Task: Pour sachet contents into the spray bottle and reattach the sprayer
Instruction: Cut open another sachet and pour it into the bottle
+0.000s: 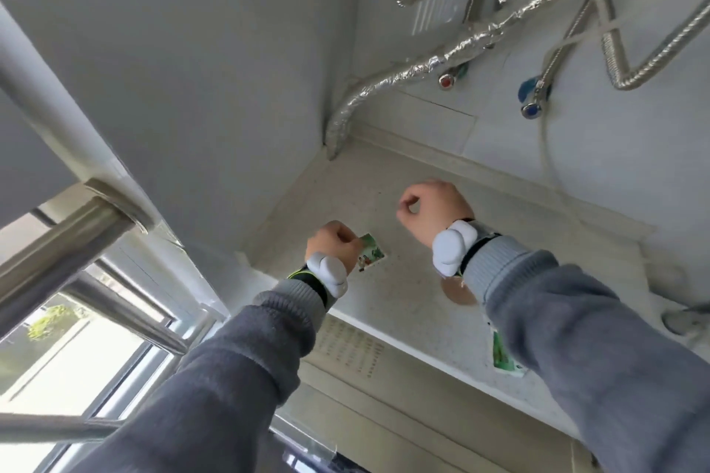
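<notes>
Nearest the camera, beneath the right forearm, a second green sachet (pixel 503 355) lay flat near the counter's (pixel 403 299) front edge, half hidden by the sleeve, and a tan round shape (pixel 455 290) showed just under the right wrist; what it was could not be told. Farther out, the left hand (pixel 333 246) pinched a green printed sachet (pixel 372 252) by its edge, the packet sticking out to that hand's right, just above the counter. Beyond and to the right of it, well apart, the right hand (pixel 433 212) hovered with thumb and forefinger curled into a ring, clenched on nothing visible. No spray bottle or sprayer was in view, so the task seemed barely started: whether the sachet was torn open could not be told, and pouring and refitting the sprayer appeared still to come.
</notes>
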Demonstrator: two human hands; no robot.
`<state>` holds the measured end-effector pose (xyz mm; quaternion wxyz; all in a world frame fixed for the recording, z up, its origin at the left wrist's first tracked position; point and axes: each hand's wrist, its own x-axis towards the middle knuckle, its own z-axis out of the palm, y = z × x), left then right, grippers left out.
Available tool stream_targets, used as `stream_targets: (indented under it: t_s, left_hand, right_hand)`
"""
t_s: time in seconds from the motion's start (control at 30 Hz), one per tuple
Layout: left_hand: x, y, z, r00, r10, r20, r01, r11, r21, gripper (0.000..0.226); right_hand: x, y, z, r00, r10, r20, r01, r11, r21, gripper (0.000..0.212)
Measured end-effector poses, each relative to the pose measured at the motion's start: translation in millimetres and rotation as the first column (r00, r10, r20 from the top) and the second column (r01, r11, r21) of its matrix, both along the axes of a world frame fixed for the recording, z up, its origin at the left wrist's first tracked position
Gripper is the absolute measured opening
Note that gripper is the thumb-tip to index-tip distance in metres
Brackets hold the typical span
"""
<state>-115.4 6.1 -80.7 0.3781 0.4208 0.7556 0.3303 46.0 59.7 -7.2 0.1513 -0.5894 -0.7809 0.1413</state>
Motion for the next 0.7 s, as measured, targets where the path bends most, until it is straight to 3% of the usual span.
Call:
stream_targets:
  t_s: [0.1, 0.23, 0.4, 0.7]
  left_hand:
    - [-19.4, 2.1, -6.3, 0.999, 0.015, -0.032, -0.014, 1.0, 0.017, 0.01]
    - [-43.3, 5.1, -19.8, 0.999, 0.029, -0.012, -0.029, 1.0, 0.011, 0.011]
    - [-60.5, 6.8, -40.5, 0.999, 0.047, -0.004, -0.047, 0.999, 0.024, 0.011]
    - [-70.0, -0.6, -42.0, 0.999, 0.034, -0.013, -0.033, 0.997, 0.07, 0.006]
  right_hand:
    - [-26.9, 11.1, -20.2, 0.992, 0.077, 0.104, -0.06, 0.986, -0.159, 0.004]
    - [-49.2, 27.8, -43.3, 0.966, 0.1, 0.238, -0.012, 0.938, -0.346, 0.042]
    - [-61.8, 43.7, -66.1, 0.917, 0.152, 0.368, 0.03, 0.895, -0.445, 0.066]
    - [-77.3, 53.7, -90.2, 0.86, 0.201, 0.468, 0.042, 0.888, -0.459, 0.047]
